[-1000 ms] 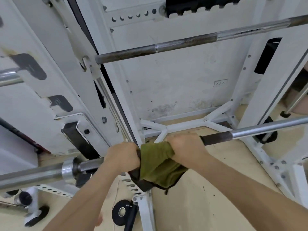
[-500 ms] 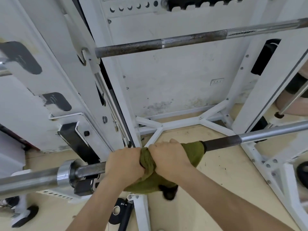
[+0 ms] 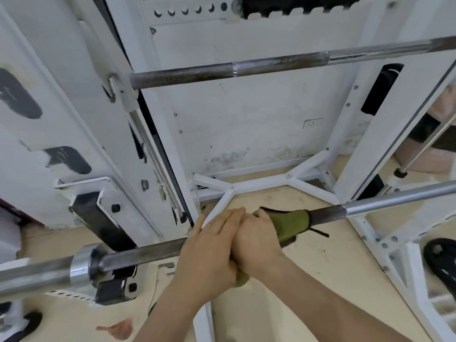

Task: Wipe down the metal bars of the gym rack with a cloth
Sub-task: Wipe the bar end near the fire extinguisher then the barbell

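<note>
A steel barbell [image 3: 385, 204] runs across the lower half of the head view, resting on the white rack. An olive-green cloth [image 3: 292, 222] is wrapped around its dark knurled part. My right hand [image 3: 259, 239] grips the cloth around the bar. My left hand [image 3: 212, 250] lies pressed against the right one, its fingers laid over it and the bar; most of the cloth is hidden under both hands. A second, rusty bar [image 3: 246, 67] crosses higher up.
White rack uprights [image 3: 385, 134] stand left and right, with a white floor brace [image 3: 261, 183] against the wall behind. A black hook bracket [image 3: 101, 223] holds the bar at left. A black weight plate [image 3: 441, 262] lies on the wooden floor at right.
Both hands and the cloth have slid rightward along the lower bar, baring more of its dark left section. The cloth now sits tight round the bar instead of hanging below it.
</note>
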Demonstrator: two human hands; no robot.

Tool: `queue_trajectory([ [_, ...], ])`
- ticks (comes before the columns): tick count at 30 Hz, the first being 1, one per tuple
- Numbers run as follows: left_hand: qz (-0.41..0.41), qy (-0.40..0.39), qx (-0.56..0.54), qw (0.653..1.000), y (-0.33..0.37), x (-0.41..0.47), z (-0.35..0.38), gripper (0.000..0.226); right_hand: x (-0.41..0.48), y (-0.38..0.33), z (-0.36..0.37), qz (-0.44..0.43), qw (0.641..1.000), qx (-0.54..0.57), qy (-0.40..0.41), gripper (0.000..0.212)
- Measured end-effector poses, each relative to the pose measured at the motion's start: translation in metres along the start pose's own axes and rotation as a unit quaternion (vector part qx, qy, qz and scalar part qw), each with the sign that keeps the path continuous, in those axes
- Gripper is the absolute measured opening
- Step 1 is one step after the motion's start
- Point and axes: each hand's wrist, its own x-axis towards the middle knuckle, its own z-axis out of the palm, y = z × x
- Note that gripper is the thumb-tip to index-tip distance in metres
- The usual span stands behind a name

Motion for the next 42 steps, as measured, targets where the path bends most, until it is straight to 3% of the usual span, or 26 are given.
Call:
queue_trajectory([
  [3,-0.036,-0.006,0.132,0.991,0.001,0.009,0.004,0.075,-0.007,0.044,-0.004,0.016,1.000,0.024,-0.001,0.015],
  [5,-0.041,-0.019,0.218,0.975,0.012,0.022,0.008,0.052,-0.020,0.081,-0.004,0.035,0.999,0.036,0.003,0.020],
  [8,-0.036,-0.018,0.261,0.965,0.060,0.057,0.023,0.027,-0.043,0.131,0.000,0.044,0.998,0.016,0.033,0.034],
  [14,-0.004,0.035,0.254,0.967,0.164,0.119,0.075,0.036,-0.083,0.230,0.000,0.061,0.998,0.034,0.009,0.060],
  [20,-0.054,0.046,0.273,0.959,0.132,0.096,0.061,0.047,-0.084,0.252,-0.015,-0.004,0.998,0.067,0.020,0.072],
  [23,-0.116,0.058,0.273,0.953,0.095,0.068,0.052,0.044,-0.091,0.270,-0.011,0.010,0.997,0.079,-0.003,0.078],
  [25,-0.199,0.053,0.260,0.943,0.073,0.053,0.042,0.036,-0.095,0.282,-0.004,0.009,0.998,0.056,-0.021,0.062],
  [28,-0.275,0.016,0.233,0.933,0.068,0.047,0.030,0.030,-0.089,0.284,0.006,-0.007,1.000,0.006,0.003,0.022],
  [30,-0.291,0.021,0.227,0.929,0.078,0.052,0.032,0.026,-0.080,0.279,0.005,-0.011,1.000,-0.003,-0.008,0.019],
  [37,-0.097,-0.010,0.216,0.971,0.212,0.147,0.089,0.017,-0.071,0.280,0.010,-0.024,1.000,-0.012,-0.014,0.019],
  [39,-0.062,-0.015,0.242,0.968,0.204,0.152,0.089,0.023,-0.072,0.286,0.012,-0.021,1.000,-0.004,-0.018,0.018],
  [41,-0.091,-0.012,0.250,0.964,0.170,0.132,0.076,0.030,-0.073,0.294,0.010,-0.026,0.999,0.022,-0.037,0.002],
  [42,-0.106,0.012,0.247,0.963,0.152,0.119,0.069,0.031,-0.074,0.297,0.010,-0.033,0.998,0.039,-0.037,0.006],
])
